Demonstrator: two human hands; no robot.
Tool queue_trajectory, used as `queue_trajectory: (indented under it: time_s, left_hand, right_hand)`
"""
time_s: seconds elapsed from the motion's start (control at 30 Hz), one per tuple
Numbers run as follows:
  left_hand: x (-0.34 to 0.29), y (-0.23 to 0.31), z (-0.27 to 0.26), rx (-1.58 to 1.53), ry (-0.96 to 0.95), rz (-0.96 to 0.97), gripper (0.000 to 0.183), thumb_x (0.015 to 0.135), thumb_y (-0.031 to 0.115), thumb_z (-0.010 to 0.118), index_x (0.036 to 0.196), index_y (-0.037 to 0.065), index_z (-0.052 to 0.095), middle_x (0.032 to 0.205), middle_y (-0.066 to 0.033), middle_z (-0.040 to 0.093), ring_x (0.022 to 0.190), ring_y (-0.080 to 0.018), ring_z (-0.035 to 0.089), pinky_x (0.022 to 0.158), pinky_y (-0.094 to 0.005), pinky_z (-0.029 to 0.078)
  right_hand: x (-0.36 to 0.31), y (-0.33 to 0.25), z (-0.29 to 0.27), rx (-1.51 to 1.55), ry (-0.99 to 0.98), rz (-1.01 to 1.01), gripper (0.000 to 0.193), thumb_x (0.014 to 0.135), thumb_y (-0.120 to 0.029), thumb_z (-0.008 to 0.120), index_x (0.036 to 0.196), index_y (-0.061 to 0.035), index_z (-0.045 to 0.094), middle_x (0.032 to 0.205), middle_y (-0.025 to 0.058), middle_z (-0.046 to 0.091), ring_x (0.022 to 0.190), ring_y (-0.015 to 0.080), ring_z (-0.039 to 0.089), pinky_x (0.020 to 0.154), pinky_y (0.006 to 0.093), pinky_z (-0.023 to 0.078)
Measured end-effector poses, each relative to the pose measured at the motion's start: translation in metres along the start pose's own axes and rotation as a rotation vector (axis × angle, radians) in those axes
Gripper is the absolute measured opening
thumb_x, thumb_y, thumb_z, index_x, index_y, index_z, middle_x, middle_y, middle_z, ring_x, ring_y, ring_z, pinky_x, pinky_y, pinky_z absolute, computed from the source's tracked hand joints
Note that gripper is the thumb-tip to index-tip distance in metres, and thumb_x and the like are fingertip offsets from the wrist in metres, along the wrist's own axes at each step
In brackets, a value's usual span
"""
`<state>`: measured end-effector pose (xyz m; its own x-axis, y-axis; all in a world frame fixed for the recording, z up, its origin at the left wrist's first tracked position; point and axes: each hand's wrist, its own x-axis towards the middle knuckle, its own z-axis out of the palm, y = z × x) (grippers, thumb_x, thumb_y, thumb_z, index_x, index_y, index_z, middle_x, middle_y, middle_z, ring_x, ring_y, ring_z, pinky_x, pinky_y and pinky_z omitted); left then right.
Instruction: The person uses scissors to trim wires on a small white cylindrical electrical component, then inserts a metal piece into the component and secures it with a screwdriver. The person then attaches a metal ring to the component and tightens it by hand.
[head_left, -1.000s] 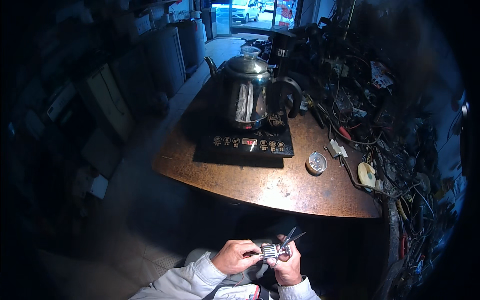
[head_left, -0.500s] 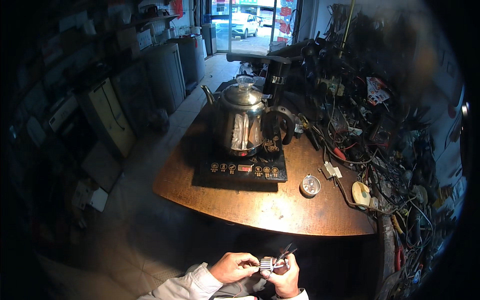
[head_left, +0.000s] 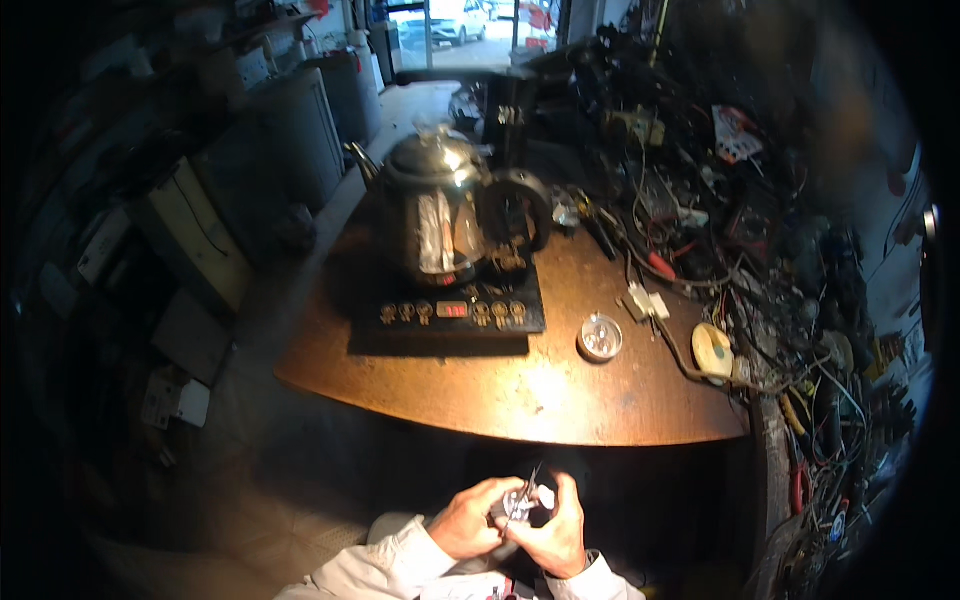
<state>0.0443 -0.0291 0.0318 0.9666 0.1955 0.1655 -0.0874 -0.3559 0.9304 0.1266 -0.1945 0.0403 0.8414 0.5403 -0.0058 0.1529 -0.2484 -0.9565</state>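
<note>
A small silvery round part, probably the ribbed metal cylinder, sits between my hands below the table's front edge. My left hand has thumb and fingers closed round its left side. My right hand holds it from the right, thumb pressed against it, and keeps a thin dark pointed tool there too; its exact kind is blurred. A whitish round bit shows by the right fingers. On the table beyond lies a round metal lamp head with three lenses.
A steel kettle stands on a black induction cooker on the wooden table. At right, cables and parts pile up around a cream round piece and a white connector. Appliances line the left wall.
My hands have come closer together and turned the silvery part, so its ribbed side no longer shows plainly. The view has shifted, moving the table scene up and left.
</note>
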Motion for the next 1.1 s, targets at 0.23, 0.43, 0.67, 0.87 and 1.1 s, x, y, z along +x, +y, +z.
queue_trajectory:
  time_s: [0.23,0.43,0.67,0.87,1.1]
  left_hand:
    - [-0.004,-0.022,-0.01,-0.495,-0.085,-0.185,0.062,0.084,0.001,0.078,0.141,0.001,0.052,0.13,-0.0128,0.068,0.122,-0.0212,0.067,0.107,-0.0384,0.055]
    - [-0.005,-0.008,-0.005,-0.604,-0.036,-0.222,0.049,0.085,0.001,0.075,0.131,0.0,0.059,0.122,-0.0095,0.071,0.114,-0.0172,0.068,0.105,-0.0354,0.054]
    - [0.002,-0.008,-0.001,-0.238,-0.107,-0.12,0.05,0.076,0.005,0.083,0.122,0.003,0.066,0.108,-0.0118,0.069,0.097,-0.0219,0.071,0.087,-0.0344,0.057]
    - [-0.005,-0.022,-0.006,-0.481,-0.155,-0.342,0.049,0.083,-0.001,0.077,0.129,0.003,0.061,0.119,-0.0083,0.069,0.105,-0.0122,0.067,0.093,-0.0301,0.055]
    - [-0.016,-0.053,-0.013,-0.932,-0.043,-0.314,0.038,0.1,0.014,0.075,0.132,0.001,0.062,0.124,-0.0192,0.072,0.118,-0.0297,0.073,0.098,-0.044,0.064]
  right_hand:
    - [-0.011,0.008,-0.013,0.29,0.016,0.025,0.073,0.077,-0.005,0.092,0.14,0.0084,0.059,0.115,0.0148,0.075,0.108,0.0206,0.073,0.102,0.035,0.057]
    - [-0.015,0.006,-0.022,0.659,-0.124,0.229,0.054,0.087,0.003,0.082,0.137,0.0109,0.062,0.122,0.0137,0.073,0.115,0.0185,0.07,0.107,0.0344,0.054]
    - [-0.008,0.009,-0.018,0.143,0.037,-0.149,0.052,0.089,-0.004,0.077,0.137,0.0108,0.065,0.128,0.0223,0.072,0.119,0.0282,0.071,0.108,0.0374,0.053]
    - [-0.017,0.015,-0.023,0.614,0.079,-0.044,0.052,0.098,-0.014,0.075,0.141,0.0114,0.062,0.146,0.0278,0.063,0.124,0.0292,0.069,0.114,0.0437,0.05]
    - [-0.037,0.034,-0.054,0.096,0.253,-0.077,0.038,0.092,-0.013,0.08,0.123,0.0077,0.073,0.13,0.0286,0.072,0.117,0.0344,0.073,0.104,0.0427,0.058]
